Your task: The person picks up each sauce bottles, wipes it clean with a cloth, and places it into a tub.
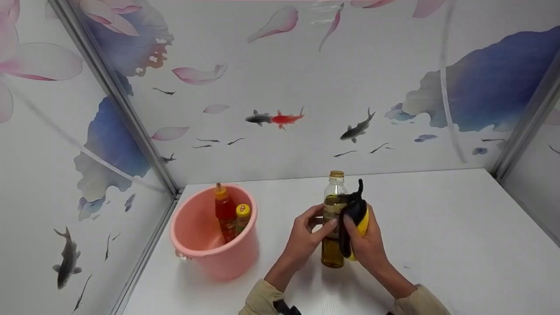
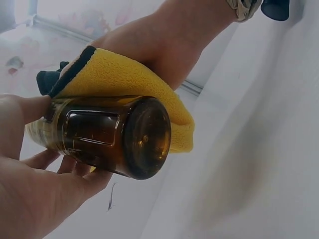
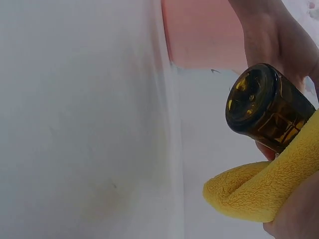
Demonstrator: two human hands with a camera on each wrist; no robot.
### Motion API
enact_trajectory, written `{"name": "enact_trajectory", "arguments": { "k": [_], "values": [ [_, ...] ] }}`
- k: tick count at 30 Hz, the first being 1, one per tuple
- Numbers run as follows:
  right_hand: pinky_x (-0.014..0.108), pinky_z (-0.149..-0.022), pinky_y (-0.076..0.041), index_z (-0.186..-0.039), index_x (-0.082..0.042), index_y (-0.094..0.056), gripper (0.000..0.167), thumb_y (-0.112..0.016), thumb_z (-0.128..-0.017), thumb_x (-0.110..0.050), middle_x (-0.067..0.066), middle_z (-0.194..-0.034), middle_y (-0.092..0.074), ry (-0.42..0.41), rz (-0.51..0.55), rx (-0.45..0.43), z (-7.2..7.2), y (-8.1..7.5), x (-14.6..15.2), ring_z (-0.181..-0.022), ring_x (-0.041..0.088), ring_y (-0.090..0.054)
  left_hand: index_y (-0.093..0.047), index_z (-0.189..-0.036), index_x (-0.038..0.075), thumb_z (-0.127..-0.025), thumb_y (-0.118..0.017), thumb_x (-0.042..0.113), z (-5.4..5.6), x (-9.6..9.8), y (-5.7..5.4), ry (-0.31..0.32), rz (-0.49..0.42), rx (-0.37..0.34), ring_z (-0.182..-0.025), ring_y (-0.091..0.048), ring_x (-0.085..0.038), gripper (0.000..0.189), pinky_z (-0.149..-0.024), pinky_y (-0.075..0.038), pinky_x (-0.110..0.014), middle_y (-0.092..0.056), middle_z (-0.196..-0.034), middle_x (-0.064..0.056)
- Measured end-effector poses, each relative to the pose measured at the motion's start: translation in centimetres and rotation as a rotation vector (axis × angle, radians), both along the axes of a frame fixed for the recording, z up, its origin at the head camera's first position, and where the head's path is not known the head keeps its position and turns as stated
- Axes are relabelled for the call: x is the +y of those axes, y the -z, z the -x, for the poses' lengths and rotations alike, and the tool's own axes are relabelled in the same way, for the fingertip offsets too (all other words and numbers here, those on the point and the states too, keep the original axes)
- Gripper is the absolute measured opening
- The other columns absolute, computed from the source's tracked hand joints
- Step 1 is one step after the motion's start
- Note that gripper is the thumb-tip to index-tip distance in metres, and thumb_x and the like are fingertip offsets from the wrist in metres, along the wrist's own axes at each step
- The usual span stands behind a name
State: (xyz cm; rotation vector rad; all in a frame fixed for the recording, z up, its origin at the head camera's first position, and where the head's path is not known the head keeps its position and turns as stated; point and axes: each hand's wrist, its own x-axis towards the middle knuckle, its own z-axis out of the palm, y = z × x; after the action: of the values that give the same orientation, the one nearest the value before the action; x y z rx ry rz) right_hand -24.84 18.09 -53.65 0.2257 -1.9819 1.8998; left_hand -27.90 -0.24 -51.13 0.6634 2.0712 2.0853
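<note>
A glass bottle (image 1: 333, 249) of amber liquid with a gold cap is held up off the white table. My left hand (image 1: 305, 236) grips it around the middle, thumb on the near side. My right hand (image 1: 366, 240) holds a yellow and black cloth (image 1: 363, 223) against the bottle's right side. In the left wrist view the cloth's yellow plush face (image 2: 119, 74) lies along the bottle (image 2: 99, 132), whose base faces the camera. The right wrist view shows the bottle's base (image 3: 251, 97) and a folded end of the cloth (image 3: 249, 194).
A pink bucket (image 1: 214, 258) stands on the table to the left. Inside it are a red sauce bottle (image 1: 225, 214) with a yellow top and a small yellow-capped jar (image 1: 243, 214). Printed wall panels (image 1: 280, 78) close off the back and sides of the white table (image 1: 437, 227).
</note>
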Motion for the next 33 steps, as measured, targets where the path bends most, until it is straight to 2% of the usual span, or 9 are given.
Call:
{"name": "enact_trajectory", "arguments": {
  "k": [5, 12, 18, 23, 28, 33],
  "values": [
    [0.029, -0.093, -0.063, -0.151, -0.016, -0.047, 0.045, -0.064, -0.11, -0.015, 0.005, -0.123, -0.063, -0.003, 0.0, -0.001, 0.0, 0.2, 0.0, -0.107, 0.024, -0.069, -0.062, -0.15, 0.027, -0.101, -0.079, 0.032, 0.0, -0.1, -0.1, -0.014, 0.01, 0.011, -0.121, -0.069, -0.018, 0.052, -0.105, -0.059, -0.036, -0.068, -0.14, 0.002],
    [0.029, -0.091, -0.063, -0.152, -0.014, -0.047, 0.044, -0.063, -0.11, -0.015, 0.007, -0.124, -0.063, -0.021, -0.021, 0.023, 0.0, 0.5, -0.1, -0.105, 0.023, -0.07, -0.059, -0.151, 0.025, -0.103, -0.077, 0.032, -0.1, -0.1, -0.2, -0.028, -0.019, -0.002, -0.126, -0.07, -0.019, 0.053, -0.111, -0.058, -0.041, -0.066, -0.142, -0.002],
    [0.031, -0.091, -0.064, -0.15, -0.016, -0.048, 0.044, -0.065, -0.11, -0.017, 0.006, -0.123, -0.064, -0.046, -0.003, -0.01, -0.3, 0.6, -0.4, -0.105, 0.024, -0.071, -0.058, -0.153, 0.023, -0.103, -0.076, 0.032, -0.1, -0.2, -0.3, -0.046, -0.062, -0.029, -0.128, -0.07, -0.021, 0.054, -0.111, -0.058, -0.041, -0.066, -0.141, -0.005],
    [0.031, -0.092, -0.063, -0.149, -0.017, -0.049, 0.044, -0.066, -0.109, -0.018, 0.006, -0.123, -0.065, -0.057, -0.009, -0.026, -0.3, 0.5, -0.6, -0.106, 0.024, -0.071, -0.056, -0.154, 0.017, -0.104, -0.075, 0.03, 0.1, -0.4, -0.7, -0.07, -0.072, 0.002, -0.126, -0.07, -0.023, 0.054, -0.11, -0.058, -0.04, -0.066, -0.141, -0.009],
    [0.03, -0.094, -0.062, -0.151, -0.018, -0.049, 0.046, -0.067, -0.109, -0.018, 0.004, -0.125, -0.065, -0.056, -0.027, -0.017, -0.3, 0.4, -0.6, -0.109, 0.024, -0.07, -0.055, -0.155, 0.018, -0.103, -0.076, 0.03, 0.2, -0.7, -1.4, -0.11, -0.028, 0.061, -0.125, -0.068, -0.022, 0.058, -0.113, -0.056, -0.041, -0.065, -0.143, -0.008],
    [0.031, -0.092, -0.063, -0.152, -0.018, -0.049, 0.047, -0.067, -0.108, -0.015, 0.005, -0.125, -0.066, -0.064, -0.016, -0.001, -0.1, 0.6, -0.5, -0.107, 0.025, -0.071, -0.055, -0.156, 0.016, -0.103, -0.076, 0.03, 0.0, -1.4, -2.8, -0.138, -0.021, 0.087, -0.131, -0.065, -0.024, 0.058, -0.112, -0.058, -0.042, -0.061, -0.145, -0.008]
  ]
}}
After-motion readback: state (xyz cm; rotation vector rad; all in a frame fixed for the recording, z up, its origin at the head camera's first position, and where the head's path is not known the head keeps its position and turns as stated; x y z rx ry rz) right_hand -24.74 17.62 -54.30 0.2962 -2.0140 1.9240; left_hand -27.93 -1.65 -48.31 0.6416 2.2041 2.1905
